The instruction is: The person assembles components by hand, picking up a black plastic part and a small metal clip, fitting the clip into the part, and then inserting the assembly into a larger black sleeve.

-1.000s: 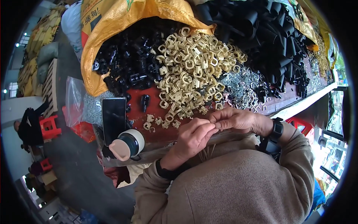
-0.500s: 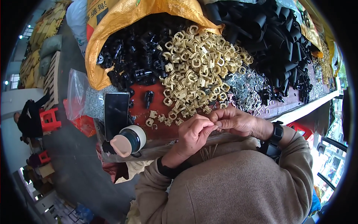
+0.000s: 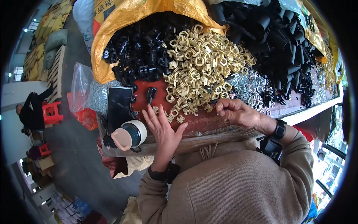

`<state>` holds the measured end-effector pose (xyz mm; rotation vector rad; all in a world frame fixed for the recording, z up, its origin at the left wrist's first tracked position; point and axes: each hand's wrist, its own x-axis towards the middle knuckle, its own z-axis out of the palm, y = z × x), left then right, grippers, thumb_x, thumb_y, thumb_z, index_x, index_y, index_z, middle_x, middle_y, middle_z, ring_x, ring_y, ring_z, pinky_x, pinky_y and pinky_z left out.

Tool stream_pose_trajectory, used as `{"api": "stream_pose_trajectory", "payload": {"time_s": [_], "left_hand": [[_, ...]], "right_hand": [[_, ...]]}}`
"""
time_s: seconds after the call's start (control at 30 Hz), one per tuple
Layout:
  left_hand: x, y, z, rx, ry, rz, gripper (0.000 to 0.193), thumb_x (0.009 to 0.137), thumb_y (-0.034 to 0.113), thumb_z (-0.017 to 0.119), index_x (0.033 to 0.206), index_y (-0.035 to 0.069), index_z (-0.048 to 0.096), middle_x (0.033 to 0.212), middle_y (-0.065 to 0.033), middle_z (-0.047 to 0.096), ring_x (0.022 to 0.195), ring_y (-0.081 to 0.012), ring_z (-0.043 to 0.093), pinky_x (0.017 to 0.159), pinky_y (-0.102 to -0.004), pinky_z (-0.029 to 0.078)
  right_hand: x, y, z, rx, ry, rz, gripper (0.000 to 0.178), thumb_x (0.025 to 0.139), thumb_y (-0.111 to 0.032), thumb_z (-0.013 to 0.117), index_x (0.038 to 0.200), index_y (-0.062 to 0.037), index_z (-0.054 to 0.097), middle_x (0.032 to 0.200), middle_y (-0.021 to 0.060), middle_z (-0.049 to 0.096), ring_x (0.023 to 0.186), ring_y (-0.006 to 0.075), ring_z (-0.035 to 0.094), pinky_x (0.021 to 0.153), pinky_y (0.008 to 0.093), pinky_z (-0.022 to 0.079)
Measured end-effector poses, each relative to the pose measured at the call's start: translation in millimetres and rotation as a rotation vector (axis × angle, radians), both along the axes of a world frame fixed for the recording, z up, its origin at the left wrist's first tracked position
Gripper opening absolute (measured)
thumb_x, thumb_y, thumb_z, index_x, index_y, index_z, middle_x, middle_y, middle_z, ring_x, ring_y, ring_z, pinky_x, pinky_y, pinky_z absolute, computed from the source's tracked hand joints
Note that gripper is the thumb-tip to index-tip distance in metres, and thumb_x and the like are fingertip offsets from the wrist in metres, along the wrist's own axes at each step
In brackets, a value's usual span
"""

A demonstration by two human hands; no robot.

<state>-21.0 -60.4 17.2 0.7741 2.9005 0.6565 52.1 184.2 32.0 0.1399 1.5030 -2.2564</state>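
Observation:
My left hand is open with fingers spread, its fingertips just below a single black plastic fitting on the red tabletop. Under and beside those fingers lie a few loose cream-coloured plastic clips. Farther right, my right hand is curled, with thumb and forefinger close together; whatever they grip is too small to make out. Just beyond both hands rises a large heap of cream plastic clips. To its left, black fittings spill from an orange woven sack.
A phone and a lidded cup stand by the left edge. Bags of small metal parts sit beyond them. Small metal pieces and black curved sheets lie to the right. Another person is far left near red stools.
My hands have parted. The left hand has moved left and opened toward the lone black fitting; the right hand stays about where it was, still curled. The view has shifted slightly.

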Motion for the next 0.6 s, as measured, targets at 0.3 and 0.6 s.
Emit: {"api": "stream_pose_trajectory", "payload": {"time_s": [0.3, 0.6], "left_hand": [[-8.0, 45.2, -5.8, 0.161, -0.074, -0.178, 0.084, 0.068, 0.034, 0.067, 0.129, -0.001, 0.022, 0.135, -0.0249, 0.008, 0.125, -0.0425, 0.005, 0.099, -0.0507, 0.015], [-11.0, 9.6, -14.8, 0.302, -0.032, -0.062, 0.081, 0.075, 0.034, 0.060, 0.129, -0.006, 0.014, 0.135, -0.0286, 0.006, 0.124, -0.0456, 0.008, 0.099, -0.0510, 0.016]], "right_hand": [[9.6, 9.1, -4.0, -0.022, -0.034, -0.060, 0.009, 0.086, -0.012, 0.050, 0.087, -0.0034, 0.049, 0.072, -0.0031, 0.046, 0.064, 0.0051, 0.040, 0.060, 0.0180, 0.035], [15.6, 22.2, -12.7, -0.036, -0.053, -0.091, 0.011, 0.086, -0.013, 0.051, 0.083, -0.0031, 0.047, 0.067, -0.0026, 0.043, 0.060, 0.0055, 0.040, 0.054, 0.0189, 0.035]]}}
